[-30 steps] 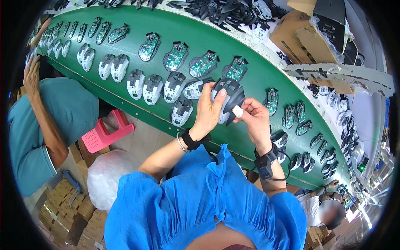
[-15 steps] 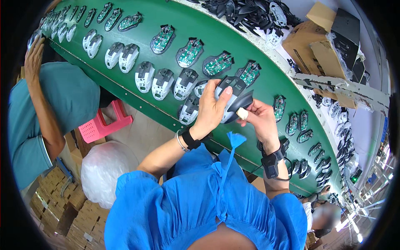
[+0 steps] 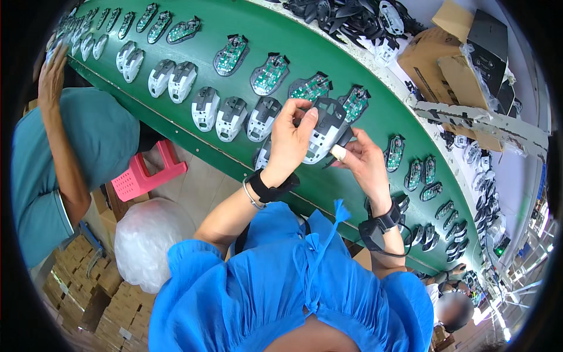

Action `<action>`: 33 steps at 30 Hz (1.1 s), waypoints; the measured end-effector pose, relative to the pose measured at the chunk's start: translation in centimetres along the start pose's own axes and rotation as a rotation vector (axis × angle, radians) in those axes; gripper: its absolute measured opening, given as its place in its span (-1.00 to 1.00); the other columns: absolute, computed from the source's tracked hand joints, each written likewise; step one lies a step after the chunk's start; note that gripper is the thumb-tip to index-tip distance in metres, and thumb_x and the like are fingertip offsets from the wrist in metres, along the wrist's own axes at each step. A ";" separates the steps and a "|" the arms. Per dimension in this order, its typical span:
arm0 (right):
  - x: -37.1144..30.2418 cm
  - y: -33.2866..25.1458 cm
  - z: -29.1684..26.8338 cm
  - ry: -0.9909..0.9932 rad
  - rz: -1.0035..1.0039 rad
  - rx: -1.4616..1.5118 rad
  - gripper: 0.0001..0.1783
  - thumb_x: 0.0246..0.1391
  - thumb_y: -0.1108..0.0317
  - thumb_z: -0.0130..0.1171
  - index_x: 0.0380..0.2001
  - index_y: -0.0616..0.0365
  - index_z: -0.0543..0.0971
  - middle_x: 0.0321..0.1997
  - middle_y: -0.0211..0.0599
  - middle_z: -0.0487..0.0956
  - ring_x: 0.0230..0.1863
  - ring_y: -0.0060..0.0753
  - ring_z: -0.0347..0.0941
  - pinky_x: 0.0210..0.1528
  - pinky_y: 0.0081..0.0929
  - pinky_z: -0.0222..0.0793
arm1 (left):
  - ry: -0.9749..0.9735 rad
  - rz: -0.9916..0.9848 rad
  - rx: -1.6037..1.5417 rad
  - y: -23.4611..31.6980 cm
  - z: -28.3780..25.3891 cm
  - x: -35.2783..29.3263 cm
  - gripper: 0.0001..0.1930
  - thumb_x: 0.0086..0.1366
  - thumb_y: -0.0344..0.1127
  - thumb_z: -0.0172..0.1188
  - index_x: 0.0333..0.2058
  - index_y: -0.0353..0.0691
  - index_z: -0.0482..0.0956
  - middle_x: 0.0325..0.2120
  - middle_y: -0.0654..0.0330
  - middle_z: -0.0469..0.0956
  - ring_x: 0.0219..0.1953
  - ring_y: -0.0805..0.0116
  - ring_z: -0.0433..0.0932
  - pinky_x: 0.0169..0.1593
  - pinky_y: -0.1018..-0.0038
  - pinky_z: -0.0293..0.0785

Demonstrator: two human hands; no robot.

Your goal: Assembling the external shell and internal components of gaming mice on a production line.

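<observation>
Over the green conveyor belt I hold a grey-and-white computer mouse shell [image 3: 319, 138] in both hands. My left hand [image 3: 287, 138] grips it from the left, thumb on its dark upper part. My right hand [image 3: 366, 161] is closed on its right edge, where a dark side piece shows, partly hidden by the fingers. A pale cover wraps one right fingertip. Just left lie matching mouse shells [image 3: 263, 119], one partly under my left hand. Beyond the held shell are mouse bases with green circuit boards [image 3: 355, 102].
Rows of shells and circuit-board bases run along the conveyor belt [image 3: 193, 132] both ways. Dark parts [image 3: 346, 17] are heaped past its far edge, near an open cardboard box [image 3: 434, 64]. A co-worker in teal [image 3: 82, 141] sits at left, near a pink stool [image 3: 149, 170].
The held shell has turned more upright and moved slightly left. Its dark side piece, which stuck out at the right, now lies closer against it. The nearby co-worker's hand has shifted slightly.
</observation>
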State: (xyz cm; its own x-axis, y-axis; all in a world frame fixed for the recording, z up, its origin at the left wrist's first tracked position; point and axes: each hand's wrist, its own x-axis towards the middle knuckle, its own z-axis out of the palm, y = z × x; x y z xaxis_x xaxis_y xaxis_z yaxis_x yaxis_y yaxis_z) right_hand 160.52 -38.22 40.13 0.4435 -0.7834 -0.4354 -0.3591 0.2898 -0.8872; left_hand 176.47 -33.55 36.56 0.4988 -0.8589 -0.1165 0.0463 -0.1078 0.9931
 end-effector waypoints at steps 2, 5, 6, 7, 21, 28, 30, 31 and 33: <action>-0.3 0.2 0.0 -0.008 -0.009 0.076 -0.40 0.00 0.41 0.32 0.12 0.32 0.37 -0.37 -0.24 0.60 -0.40 -0.50 0.57 -0.38 -0.60 0.51 | 0.005 -0.013 -0.048 -0.5 0.0 0.1 -0.79 0.33 -0.31 0.12 -0.15 -0.30 0.45 -0.49 0.34 0.42 -0.43 0.63 0.33 -0.36 0.64 0.29; 0.0 -0.2 -0.4 -0.010 0.014 0.210 -0.44 0.01 0.44 0.31 0.10 0.31 0.41 -0.37 -0.27 0.59 -0.38 -0.49 0.58 -0.36 -0.61 0.54 | 0.005 0.040 -0.048 -0.7 0.2 -0.2 -0.80 0.34 -0.31 0.09 -0.16 -0.31 0.45 -0.48 0.33 0.43 -0.43 0.63 0.33 -0.35 0.63 0.29; 0.1 -0.4 -0.5 0.001 0.049 0.269 -0.47 0.01 0.46 0.30 0.08 0.30 0.44 -0.37 -0.29 0.59 -0.38 -0.48 0.58 -0.36 -0.61 0.55 | 0.020 0.065 -0.029 -0.4 0.3 -0.4 -0.80 0.34 -0.30 0.09 -0.17 -0.31 0.44 -0.45 0.32 0.44 -0.43 0.62 0.33 -0.33 0.62 0.30; 0.1 -0.6 -0.3 0.001 0.047 0.270 -0.47 0.01 0.46 0.30 0.08 0.30 0.44 -0.37 -0.29 0.59 -0.38 -0.48 0.58 -0.36 -0.61 0.55 | 0.019 0.066 -0.029 -0.5 0.2 -0.3 -0.80 0.34 -0.30 0.09 -0.17 -0.31 0.44 -0.45 0.32 0.44 -0.43 0.62 0.33 -0.33 0.62 0.30; 1.0 0.4 2.3 -0.080 -0.011 0.699 -0.83 0.09 0.43 0.23 -0.23 0.23 0.58 -0.26 -0.33 0.62 -0.31 -0.56 0.56 -0.29 -0.57 0.58 | -0.316 -0.138 -0.316 -1.3 -1.8 -3.9 -0.25 0.02 -0.28 0.45 0.13 -0.39 0.27 -0.08 0.09 0.50 -0.02 0.40 0.49 0.05 0.47 0.41; -0.8 1.3 2.8 -0.045 -0.063 0.699 -0.81 0.07 0.49 0.23 -0.21 0.26 0.56 -0.25 -0.30 0.61 -0.29 -0.51 0.57 -0.28 -0.54 0.60 | -0.386 -0.031 -0.058 -0.1 -2.8 -3.5 -0.25 -0.01 -0.41 0.46 0.14 -0.35 0.28 -0.10 0.22 0.50 -0.08 0.43 0.49 0.02 0.48 0.44; -0.7 1.2 2.6 -0.056 -0.055 0.735 -0.81 0.07 0.49 0.23 -0.22 0.26 0.56 -0.26 -0.29 0.62 -0.28 -0.51 0.57 -0.28 -0.53 0.60 | -0.433 -0.048 0.077 -0.6 -2.7 -2.5 -0.23 -0.02 -0.41 0.45 0.17 -0.32 0.26 -0.09 0.22 0.49 -0.06 0.44 0.48 0.02 0.50 0.44; -1.0 0.8 2.5 -0.042 -0.051 0.728 -0.82 0.07 0.49 0.22 -0.22 0.26 0.56 -0.25 -0.30 0.62 -0.28 -0.51 0.57 -0.27 -0.53 0.60 | -0.437 -0.054 0.075 -0.7 -2.7 -2.2 -0.23 -0.02 -0.41 0.45 0.17 -0.32 0.26 -0.09 0.22 0.49 -0.06 0.44 0.48 0.02 0.50 0.44; -0.6 0.3 1.4 -0.098 -0.056 0.682 -0.79 0.06 0.49 0.24 -0.20 0.25 0.56 -0.25 -0.31 0.62 -0.28 -0.52 0.57 -0.27 -0.55 0.58 | -0.520 -0.053 -0.195 -0.2 -2.7 -1.7 -0.21 -0.02 -0.42 0.44 0.19 -0.31 0.24 -0.05 0.20 0.47 -0.02 0.44 0.46 0.04 0.49 0.44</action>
State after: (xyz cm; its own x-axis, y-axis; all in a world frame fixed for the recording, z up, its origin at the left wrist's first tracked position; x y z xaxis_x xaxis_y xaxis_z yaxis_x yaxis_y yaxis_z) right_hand 161.30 -36.91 39.95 0.5304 -0.7630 -0.3695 0.2487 0.5567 -0.7926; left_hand 177.91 -30.69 36.61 0.0013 -0.9941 -0.1085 0.2435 -0.1049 0.9642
